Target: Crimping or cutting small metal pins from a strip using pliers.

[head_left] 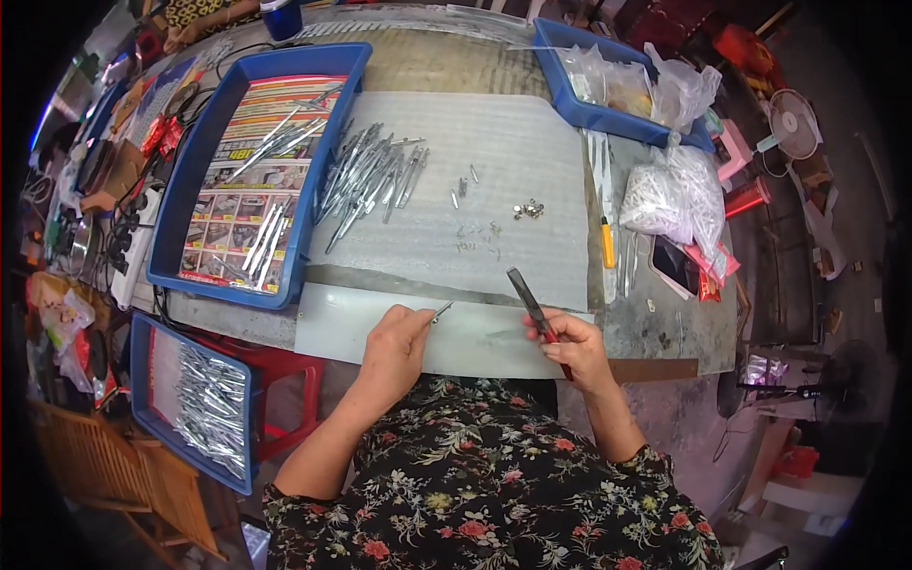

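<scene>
My left hand (393, 344) is closed over the near edge of the table, pinching a small, thin metal part (442, 311) between thumb and fingertips. Most of that part is hidden by the fingers. In my right hand (581, 351) are slim pliers (528, 296) with red handles, their dark head pointing up and away to the left, apart from the left hand. Under both hands lies a pale smooth sheet (475, 359). Beyond it, on white foam sheeting (513, 123), are a pile of long shiny metal pieces (366, 180), a cluster of small round parts (529, 208) and tiny scattered bits (478, 237).
A blue tray (161, 242) lined with printed paper holds several metal strips at left. Another blue tray (249, 418), full of metal pieces, sits lower left by a red stool (294, 385). Right are a yellow-handled cutter (608, 245), a phone (676, 266), bagged white parts (670, 195) and a blue bin (608, 119).
</scene>
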The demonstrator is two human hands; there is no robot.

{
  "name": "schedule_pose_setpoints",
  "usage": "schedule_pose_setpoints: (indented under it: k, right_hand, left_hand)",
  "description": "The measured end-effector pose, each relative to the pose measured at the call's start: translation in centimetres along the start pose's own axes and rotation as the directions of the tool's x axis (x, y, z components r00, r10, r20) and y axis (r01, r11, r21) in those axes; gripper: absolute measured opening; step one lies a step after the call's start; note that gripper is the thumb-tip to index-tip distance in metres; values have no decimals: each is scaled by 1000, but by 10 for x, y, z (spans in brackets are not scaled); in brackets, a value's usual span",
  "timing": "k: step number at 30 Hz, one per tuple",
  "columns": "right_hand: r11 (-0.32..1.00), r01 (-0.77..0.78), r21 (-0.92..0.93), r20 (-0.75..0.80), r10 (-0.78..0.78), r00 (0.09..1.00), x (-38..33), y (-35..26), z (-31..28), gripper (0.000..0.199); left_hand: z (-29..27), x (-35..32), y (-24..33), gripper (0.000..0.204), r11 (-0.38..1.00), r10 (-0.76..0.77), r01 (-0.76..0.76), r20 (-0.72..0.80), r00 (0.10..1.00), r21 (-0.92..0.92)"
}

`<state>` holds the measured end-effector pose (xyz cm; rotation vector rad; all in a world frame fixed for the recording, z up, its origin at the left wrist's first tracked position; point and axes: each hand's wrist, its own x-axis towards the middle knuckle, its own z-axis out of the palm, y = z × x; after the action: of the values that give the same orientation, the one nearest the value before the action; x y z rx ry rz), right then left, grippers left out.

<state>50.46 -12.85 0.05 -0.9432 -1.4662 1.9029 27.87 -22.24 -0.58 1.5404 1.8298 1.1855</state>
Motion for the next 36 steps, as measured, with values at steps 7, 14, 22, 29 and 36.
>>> schedule_pose_setpoints:
  k: [7, 14, 22, 29, 36]
  right_hand:
    - [1000, 17, 4, 8, -17, 1000, -4, 8, -6, 13]
    - [670, 289, -684, 46, -355, 934, -5, -2, -3, 13]
    - [189, 242, -952, 132, -458, 879, 0, 10, 3, 19]
    - [208, 215, -954, 109, -428, 897, -2, 11, 4, 20]
    - [203, 215, -955, 116, -413, 903, -3, 7, 3, 24]
  left_hand:
    - [4, 4, 6, 16, 999, -20, 21, 45, 999, -27]
    - [10, 1, -3, 16, 980, -128, 142, 105, 986, -138]
    - [18, 7, 1, 17, 674, -338, 444, 288, 896, -590]
    - [18, 9, 2, 17, 624, -347, 476, 326, 879, -620]
    - [15, 12, 10, 17, 615, -378, 504, 334, 864, -607]
